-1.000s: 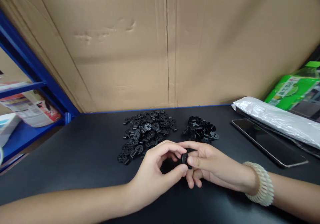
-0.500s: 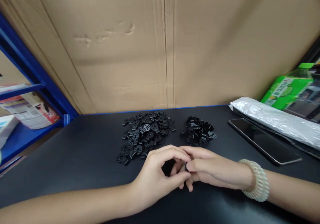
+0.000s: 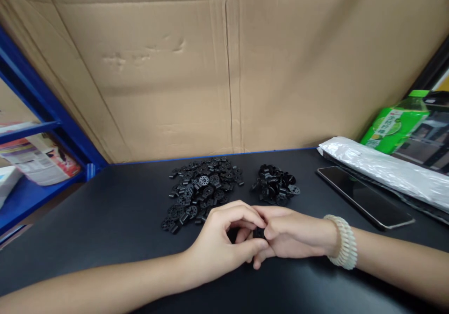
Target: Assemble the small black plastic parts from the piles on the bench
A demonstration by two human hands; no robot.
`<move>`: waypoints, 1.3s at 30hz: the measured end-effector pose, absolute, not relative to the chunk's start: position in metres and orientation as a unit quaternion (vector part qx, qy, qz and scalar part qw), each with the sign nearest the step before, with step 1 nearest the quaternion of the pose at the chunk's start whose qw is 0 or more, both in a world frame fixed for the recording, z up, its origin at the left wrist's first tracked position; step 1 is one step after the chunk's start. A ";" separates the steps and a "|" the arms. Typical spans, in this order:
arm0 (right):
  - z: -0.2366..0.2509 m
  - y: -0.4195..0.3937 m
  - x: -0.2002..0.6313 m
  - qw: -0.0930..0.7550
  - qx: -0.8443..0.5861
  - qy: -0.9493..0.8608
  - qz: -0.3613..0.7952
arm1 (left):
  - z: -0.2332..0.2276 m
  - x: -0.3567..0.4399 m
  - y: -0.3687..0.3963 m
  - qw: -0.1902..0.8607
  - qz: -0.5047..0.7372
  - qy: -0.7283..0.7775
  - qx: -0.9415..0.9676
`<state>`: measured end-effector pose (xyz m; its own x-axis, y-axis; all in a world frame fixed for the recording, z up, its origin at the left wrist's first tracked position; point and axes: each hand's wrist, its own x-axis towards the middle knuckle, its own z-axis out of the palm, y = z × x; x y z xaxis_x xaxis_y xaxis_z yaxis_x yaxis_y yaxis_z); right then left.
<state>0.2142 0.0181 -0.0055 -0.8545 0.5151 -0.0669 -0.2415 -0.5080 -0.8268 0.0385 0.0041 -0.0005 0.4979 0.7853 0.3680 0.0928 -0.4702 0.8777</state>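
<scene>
Between both hands, just above the black table, is a small black plastic part [image 3: 258,232], mostly covered by fingers. My left hand [image 3: 224,239] curls round it, thumb below and fingertips above. From the other side my right hand [image 3: 294,232] grips the same part with its thumb pressed near it; a pale coiled band is on that wrist. Beyond the left hand lies a wide heap of black perforated round clips with short tabs [image 3: 199,190]. A smaller heap of similar black parts [image 3: 275,185] sits behind the right hand.
A phone [image 3: 365,197] lies on the black table [image 3: 105,211] to the right, beside a silvery plastic package [image 3: 382,169]. A green-capped bottle [image 3: 394,122] leans behind it. Cardboard [image 3: 168,80] walls the back; a blue shelf [image 3: 52,99] stands at left.
My right hand has turned slightly and drawn inward to the left, and more of the black part shows between the fingers. The view has shifted a little.
</scene>
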 end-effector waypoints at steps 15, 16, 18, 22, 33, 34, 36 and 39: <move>-0.003 0.026 0.214 0.201 -0.181 -0.415 0.869 | 0.004 0.043 0.009 0.471 0.389 0.307 0.730; -0.002 0.026 0.214 0.201 -0.181 -0.416 0.868 | 0.003 0.043 0.009 0.471 0.389 0.306 0.730; -0.002 0.025 0.213 0.201 -0.177 -0.414 0.870 | 0.002 0.042 0.010 0.484 0.394 0.310 0.717; -0.006 0.019 0.211 0.223 -0.161 -0.394 0.877 | 0.000 0.041 0.009 0.529 0.410 0.327 0.668; -0.009 0.020 0.209 0.231 -0.141 -0.401 0.875 | 0.001 0.041 -0.001 0.399 0.399 0.329 0.757; -0.009 0.020 0.209 0.229 -0.141 -0.406 0.874 | 0.002 0.041 0.000 0.412 0.397 0.329 0.751; -0.009 0.019 0.208 0.226 -0.148 -0.411 0.871 | 0.002 0.041 0.000 0.428 0.396 0.318 0.748; -0.011 0.018 0.208 0.227 -0.160 -0.409 0.869 | 0.000 0.040 -0.001 0.418 0.392 0.294 0.765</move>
<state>0.2080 0.0179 -0.0106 -0.8455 0.5259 -0.0931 -0.2633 -0.5621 -0.7840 0.0400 -0.0009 0.0003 0.5198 0.7772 0.3547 0.1211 -0.4781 0.8699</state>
